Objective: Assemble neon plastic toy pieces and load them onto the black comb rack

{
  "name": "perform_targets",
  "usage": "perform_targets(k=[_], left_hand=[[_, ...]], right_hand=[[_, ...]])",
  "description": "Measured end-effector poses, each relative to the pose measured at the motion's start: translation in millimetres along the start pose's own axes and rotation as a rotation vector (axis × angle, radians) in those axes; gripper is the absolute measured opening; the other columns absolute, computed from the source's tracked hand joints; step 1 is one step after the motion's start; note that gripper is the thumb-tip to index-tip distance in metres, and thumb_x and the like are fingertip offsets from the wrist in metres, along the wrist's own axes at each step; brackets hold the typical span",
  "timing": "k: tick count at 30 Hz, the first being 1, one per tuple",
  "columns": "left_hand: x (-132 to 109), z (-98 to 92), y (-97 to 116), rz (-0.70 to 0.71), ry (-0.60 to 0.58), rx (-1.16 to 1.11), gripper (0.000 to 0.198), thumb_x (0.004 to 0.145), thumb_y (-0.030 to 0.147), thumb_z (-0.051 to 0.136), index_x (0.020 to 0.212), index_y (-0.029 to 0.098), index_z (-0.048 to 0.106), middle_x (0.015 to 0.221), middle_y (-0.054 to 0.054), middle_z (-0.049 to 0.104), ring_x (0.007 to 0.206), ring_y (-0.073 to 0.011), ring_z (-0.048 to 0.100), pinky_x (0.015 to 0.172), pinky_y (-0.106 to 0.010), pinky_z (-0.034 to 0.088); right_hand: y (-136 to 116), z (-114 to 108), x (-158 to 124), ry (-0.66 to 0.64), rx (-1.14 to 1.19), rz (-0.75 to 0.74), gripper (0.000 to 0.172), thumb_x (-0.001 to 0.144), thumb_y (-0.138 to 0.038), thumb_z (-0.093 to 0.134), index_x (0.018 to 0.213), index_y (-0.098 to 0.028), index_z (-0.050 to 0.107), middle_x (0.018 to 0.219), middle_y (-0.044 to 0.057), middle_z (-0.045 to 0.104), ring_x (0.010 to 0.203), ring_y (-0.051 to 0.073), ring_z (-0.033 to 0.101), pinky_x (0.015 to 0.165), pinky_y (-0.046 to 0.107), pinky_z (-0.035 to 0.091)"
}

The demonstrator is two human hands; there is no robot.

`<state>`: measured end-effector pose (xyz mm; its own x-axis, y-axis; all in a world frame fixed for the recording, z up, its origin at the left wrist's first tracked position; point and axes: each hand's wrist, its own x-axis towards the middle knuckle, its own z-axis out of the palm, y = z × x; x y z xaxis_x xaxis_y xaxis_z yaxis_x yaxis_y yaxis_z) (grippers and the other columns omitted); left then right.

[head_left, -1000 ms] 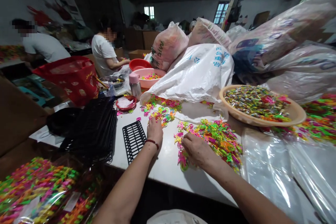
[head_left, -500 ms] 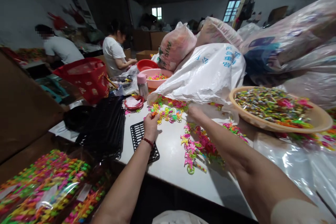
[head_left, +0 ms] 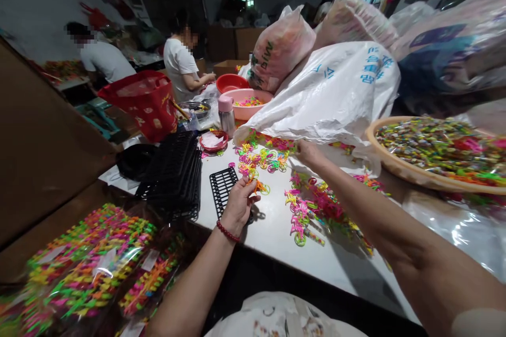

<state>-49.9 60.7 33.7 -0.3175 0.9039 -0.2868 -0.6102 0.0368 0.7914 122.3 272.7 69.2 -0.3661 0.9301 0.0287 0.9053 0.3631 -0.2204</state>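
Observation:
My left hand (head_left: 237, 204), with a red bead bracelet at the wrist, pinches a small orange plastic piece (head_left: 261, 186) between thumb and fingers. Below it lies a black slotted plastic tray (head_left: 221, 192), partly covered by the hand. My right hand (head_left: 309, 154) is closed at the mouth of a white woven sack (head_left: 336, 89); what its fingers hold is hidden. Between both hands, small bright plastic pieces (head_left: 272, 160) lie scattered on the white table (head_left: 272, 231). A longer heap of pink, green and yellow pieces (head_left: 312, 197) spreads beneath my right forearm.
Black trays (head_left: 174, 174) are stacked at left, near a red basket (head_left: 215, 142) and a pink-lidded flask (head_left: 226, 116). An orange basin (head_left: 375, 152) of wrapped pieces stands right. Filled clear bags (head_left: 90, 263) lie lower left. Two people (head_left: 179, 66) sit farther back.
The view has shifted, so the scene sits farther right. My left hand has drawn back toward me over the tray, bringing the orange piece. My right hand stays by the sack mouth.

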Motion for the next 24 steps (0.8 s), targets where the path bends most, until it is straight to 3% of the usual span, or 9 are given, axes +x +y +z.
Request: perform_targets(k=[4, 8, 11, 14, 19, 24], left_hand=[[-10, 0.0, -8, -0.009, -0.044, -0.042, 0.040, 0.061, 0.028, 0.085, 0.088, 0.017, 0.059, 0.086, 0.001, 0.062, 0.073, -0.0086, 0.058, 0.063, -0.020, 0.049], [-23, 6.0, -13, -0.010, -0.091, -0.070, 0.044, 0.064, 0.031, 0.084, 0.095, 0.017, 0.055, 0.075, 0.004, 0.058, 0.062, -0.0074, 0.056, 0.060, -0.021, 0.047], [-34, 13.1, -18, 0.016, -0.111, -0.063, 0.045, 0.066, 0.035, 0.083, 0.092, 0.018, 0.051, 0.070, 0.006, 0.054, 0.056, -0.0060, 0.052, 0.054, -0.019, 0.042], [-44, 20.2, -26, 0.028, -0.126, -0.042, 0.045, 0.070, 0.043, 0.081, 0.088, 0.019, 0.047, 0.067, 0.007, 0.051, 0.052, -0.0048, 0.048, 0.049, -0.018, 0.037], [-57, 29.1, -42, 0.091, -0.098, 0.059, 0.044, 0.078, 0.051, 0.072, 0.090, 0.020, 0.044, 0.069, 0.007, 0.051, 0.047, -0.0041, 0.044, 0.044, -0.018, 0.035], [-61, 28.7, -54, 0.147, -0.085, 0.216, 0.037, 0.087, 0.053, 0.061, 0.094, 0.022, 0.043, 0.070, 0.007, 0.051, 0.050, -0.0059, 0.046, 0.045, -0.018, 0.038]], right_hand=[[-1, -5, -38, 0.109, 0.187, -0.054, 0.016, 0.083, -0.018, 0.056, 0.096, -0.014, 0.065, 0.092, 0.010, 0.069, 0.081, 0.018, 0.059, 0.070, 0.027, 0.040], [-11, 6, -100, 0.164, 0.703, -0.102, 0.018, 0.083, -0.033, 0.062, 0.089, -0.017, 0.060, 0.079, 0.002, 0.064, 0.070, 0.014, 0.055, 0.065, 0.027, 0.043], [-26, 19, -151, 0.083, 1.038, -0.119, 0.026, 0.085, -0.044, 0.062, 0.092, -0.020, 0.059, 0.079, 0.000, 0.062, 0.068, 0.014, 0.058, 0.063, 0.028, 0.047], [-41, 32, -190, -0.065, 1.242, -0.057, 0.035, 0.086, -0.049, 0.061, 0.109, -0.022, 0.061, 0.088, 0.001, 0.063, 0.067, 0.014, 0.062, 0.060, 0.028, 0.049], [-52, 49, -217, -0.048, 1.380, 0.043, 0.036, 0.075, -0.046, 0.073, 0.099, -0.021, 0.064, 0.081, 0.001, 0.065, 0.073, 0.015, 0.061, 0.059, 0.026, 0.046], [-50, 51, -225, -0.097, 1.429, 0.089, 0.034, 0.077, -0.050, 0.071, 0.093, -0.020, 0.066, 0.073, -0.001, 0.062, 0.061, 0.012, 0.053, 0.051, 0.024, 0.040]])
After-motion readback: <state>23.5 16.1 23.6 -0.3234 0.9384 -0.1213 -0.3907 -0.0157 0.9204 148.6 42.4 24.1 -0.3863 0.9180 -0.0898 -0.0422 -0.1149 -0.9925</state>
